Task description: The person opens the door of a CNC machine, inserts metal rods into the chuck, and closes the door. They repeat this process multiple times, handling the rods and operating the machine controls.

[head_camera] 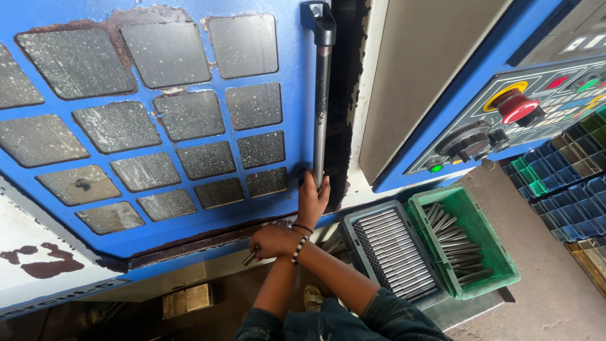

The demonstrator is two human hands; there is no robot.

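Observation:
My left hand (314,197) is closed around the lower end of a long vertical metal handle bar (321,107) on a blue machine door (297,69) with several dirty window panes. My right hand (273,242), with a beaded band on the wrist, sits just below it, crossing over the left forearm. It grips a short metal rod (250,257) that sticks out to the lower left. Both hands are close to the door's bottom edge.
A grey tray (351,222) of metal rods and a green crate (499,265) of similar rods stand to the right of my arms. Above them is a control panel (480,101) with a red mushroom button (519,108) and a dial. Blue bins (568,189) are stacked at far right.

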